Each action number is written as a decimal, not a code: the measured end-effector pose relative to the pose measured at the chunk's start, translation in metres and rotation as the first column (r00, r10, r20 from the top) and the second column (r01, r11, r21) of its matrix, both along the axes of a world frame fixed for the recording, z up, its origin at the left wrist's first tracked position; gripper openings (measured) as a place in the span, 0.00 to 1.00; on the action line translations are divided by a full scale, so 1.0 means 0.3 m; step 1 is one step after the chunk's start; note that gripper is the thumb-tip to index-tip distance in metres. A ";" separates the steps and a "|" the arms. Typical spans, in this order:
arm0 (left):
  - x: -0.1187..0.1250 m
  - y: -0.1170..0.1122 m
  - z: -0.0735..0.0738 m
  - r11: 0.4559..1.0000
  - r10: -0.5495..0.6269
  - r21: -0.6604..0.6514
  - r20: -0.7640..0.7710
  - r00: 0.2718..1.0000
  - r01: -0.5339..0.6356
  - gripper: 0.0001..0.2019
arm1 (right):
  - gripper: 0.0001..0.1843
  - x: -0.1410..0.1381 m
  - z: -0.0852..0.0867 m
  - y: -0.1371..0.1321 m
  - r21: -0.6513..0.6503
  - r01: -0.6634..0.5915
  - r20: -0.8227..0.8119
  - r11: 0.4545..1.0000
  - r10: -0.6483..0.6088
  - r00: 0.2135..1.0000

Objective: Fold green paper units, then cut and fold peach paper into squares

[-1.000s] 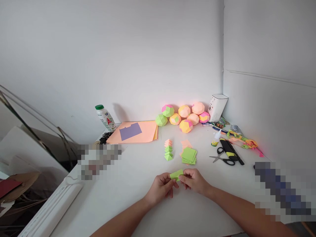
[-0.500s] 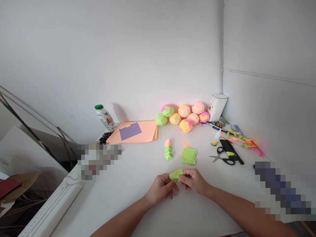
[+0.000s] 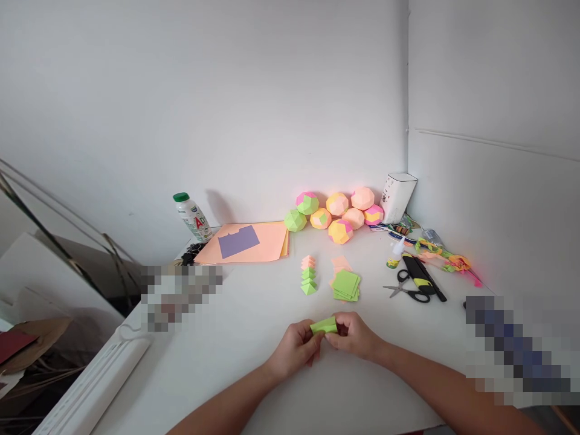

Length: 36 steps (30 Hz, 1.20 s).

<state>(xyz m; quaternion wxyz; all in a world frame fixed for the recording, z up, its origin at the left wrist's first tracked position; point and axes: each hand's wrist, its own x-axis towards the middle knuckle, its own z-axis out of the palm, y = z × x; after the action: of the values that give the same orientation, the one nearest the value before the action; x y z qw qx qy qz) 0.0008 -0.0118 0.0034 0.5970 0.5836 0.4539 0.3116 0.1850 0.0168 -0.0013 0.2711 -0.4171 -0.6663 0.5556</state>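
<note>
The green paper (image 3: 323, 325) has dipped, left fingers (image 3: 312, 345) and right fingers (image 3: 335, 341) pinching its opposite ends.

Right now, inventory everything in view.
Slip: one, green, front centre
Squares: several, green, beyond slip
Peach pieces: several, peach, beneath squares
Folded pieces: several, green and peach, left of squares
Balls: eight, multicoloured, back centre
Sheets: several, topmost peach, back left
Cut paper: one, purple, on sheets
Bottle: one, mostly white, back left
Container: one, white, right corner
Scissors: one pair, black handles, right
Tool: one, black and yellow, by scissors
Small bottle: one, white, beyond scissors
Scraps: uncounted, multicoloured, far right
Long object: one, white, left edge
Clutter: uncounted, mixed, far left
Blurred patches: two, indistinct, both sides
Table: one, white, foreground
Left hand: one, bare, holding slip
Right hand: one, bare, holding slip
</note>
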 end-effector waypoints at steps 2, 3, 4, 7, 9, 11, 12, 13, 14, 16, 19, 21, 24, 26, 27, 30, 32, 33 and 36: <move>0.003 -0.005 0.002 0.999 0.003 0.033 -0.017 1.000 -0.003 0.13 | 0.06 -0.002 -0.003 -0.001 0.004 0.011 0.030 1.000 -0.012 0.999; 0.005 -0.007 0.003 0.999 0.004 0.049 -0.028 1.000 -0.002 0.12 | 0.06 -0.004 -0.004 -0.002 0.003 0.013 0.034 1.000 -0.013 0.999; 0.006 -0.008 0.004 0.998 0.005 0.062 -0.038 0.999 -0.003 0.11 | 0.06 -0.005 -0.004 -0.002 0.003 0.016 0.034 1.000 -0.016 0.999; 0.009 -0.007 0.007 0.997 0.009 0.074 -0.052 0.999 -0.005 0.10 | 0.06 -0.007 -0.003 -0.001 0.002 0.021 0.023 1.000 -0.021 1.000; 0.006 -0.006 0.011 0.998 0.007 0.058 -0.040 0.999 -0.005 0.11 | 0.06 -0.003 0.000 0.004 -0.011 0.021 0.003 1.000 -0.021 1.000; 0.002 -0.003 0.014 0.999 0.001 0.032 -0.021 1.000 -0.001 0.12 | 0.05 0.005 0.006 0.013 -0.044 0.009 -0.025 0.999 -0.010 1.000; -0.001 -0.001 0.015 1.000 0.000 0.017 -0.011 1.000 0.000 0.13 | 0.04 0.011 0.009 0.018 -0.064 0.001 -0.042 0.998 -0.004 0.999; -0.003 0.001 0.015 1.000 0.003 0.004 -0.002 1.000 -0.003 0.14 | 0.03 0.016 0.013 0.023 -0.082 -0.007 -0.060 0.997 0.002 0.998; -0.006 0.003 0.016 1.000 0.009 -0.008 0.005 1.000 -0.009 0.15 | 0.03 0.022 0.017 0.027 -0.097 -0.013 -0.083 0.995 0.005 0.997; -0.008 0.007 0.015 0.999 0.023 -0.023 0.016 1.000 -0.023 0.16 | 0.03 0.031 0.025 0.034 -0.119 -0.021 -0.130 0.993 0.006 0.992; -0.006 0.010 0.012 0.999 0.032 -0.032 0.025 0.999 -0.031 0.16 | 0.05 0.031 0.028 0.031 -0.122 -0.071 -0.177 0.990 0.049 0.983; -0.003 0.007 0.010 0.999 0.029 -0.030 0.027 0.999 -0.029 0.15 | 0.08 0.023 0.022 0.022 -0.074 -0.120 -0.166 0.990 0.106 0.980; 0.001 0.002 0.011 1.000 0.021 -0.016 0.027 0.999 -0.020 0.13 | 0.06 0.009 0.011 0.009 0.015 -0.134 -0.091 0.991 0.135 0.987; 0.002 -0.001 0.014 1.000 0.015 -0.006 0.028 1.000 -0.014 0.11 | 0.07 0.004 0.011 0.003 0.032 -0.114 -0.053 0.993 0.116 0.992; 0.002 -0.002 0.015 1.000 0.013 -0.002 0.029 1.000 -0.012 0.10 | 0.08 0.004 0.015 0.002 0.024 -0.105 -0.050 0.994 0.106 0.993; 0.001 -0.003 0.019 1.000 0.008 0.005 0.039 0.999 -0.008 0.09 | 0.08 0.007 0.035 0.001 -0.046 -0.085 -0.080 0.995 0.081 0.994; 0.000 -0.003 0.018 1.000 0.008 0.003 0.052 0.999 -0.009 0.09 | 0.07 0.008 0.047 0.001 -0.104 -0.067 -0.108 0.992 0.056 0.993; -0.001 -0.002 0.017 1.000 0.010 -0.001 0.060 0.998 -0.010 0.09 | 0.07 0.009 0.050 0.002 -0.124 -0.058 -0.118 0.991 0.043 0.992; -0.004 -0.001 0.014 1.000 0.026 -0.015 0.082 0.996 -0.025 0.10 | 0.06 0.008 0.049 0.007 -0.142 -0.041 -0.139 0.989 0.021 0.990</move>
<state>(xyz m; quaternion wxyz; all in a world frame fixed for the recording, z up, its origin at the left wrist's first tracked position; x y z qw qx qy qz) -0.0003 -0.0121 0.0075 0.6150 0.5603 0.4386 0.3397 0.1875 0.0190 0.0134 0.2766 -0.3862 -0.6104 0.6338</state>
